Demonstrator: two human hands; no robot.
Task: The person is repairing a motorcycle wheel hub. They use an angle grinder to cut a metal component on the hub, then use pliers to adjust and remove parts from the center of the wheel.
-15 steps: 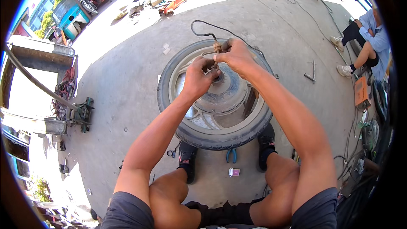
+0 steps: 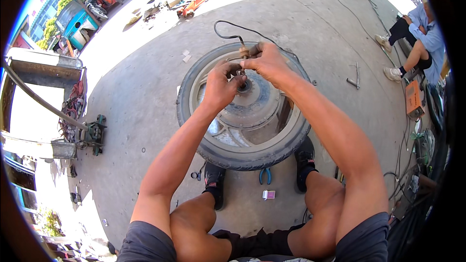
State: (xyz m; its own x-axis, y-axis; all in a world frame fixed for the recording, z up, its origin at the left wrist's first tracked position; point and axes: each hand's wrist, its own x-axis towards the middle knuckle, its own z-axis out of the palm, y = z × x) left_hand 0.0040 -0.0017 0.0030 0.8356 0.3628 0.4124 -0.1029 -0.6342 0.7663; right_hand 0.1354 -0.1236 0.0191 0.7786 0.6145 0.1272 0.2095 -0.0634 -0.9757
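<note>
A grey wheel with a black tyre (image 2: 242, 161) lies flat in front of me, its wide metal hub (image 2: 247, 119) in the middle. My left hand (image 2: 221, 83) has its fingers pinched on the small rusty axle end (image 2: 242, 74) that rises from the hub. My right hand (image 2: 267, 65) grips just above it, thumb and fingers at a tan, rusty cylindrical fitting (image 2: 244, 52). A black cable (image 2: 227, 37) leaves the top of that fitting, loops up and runs off to the right over the wheel. The exact point my fingertips hold is partly hidden.
Blue pliers (image 2: 264, 176) and a small pink box (image 2: 269, 194) lie between my feet. A metal T-shaped tool (image 2: 356, 80) lies at right, near a seated person (image 2: 427, 36) and an orange box (image 2: 414, 99). A metal frame with a hose (image 2: 41, 60) stands left; cables run along the right.
Both hands and the fitting sit slightly higher and further left in the picture, as does the wheel, so the view has shifted a little. Both hands keep their grip.
</note>
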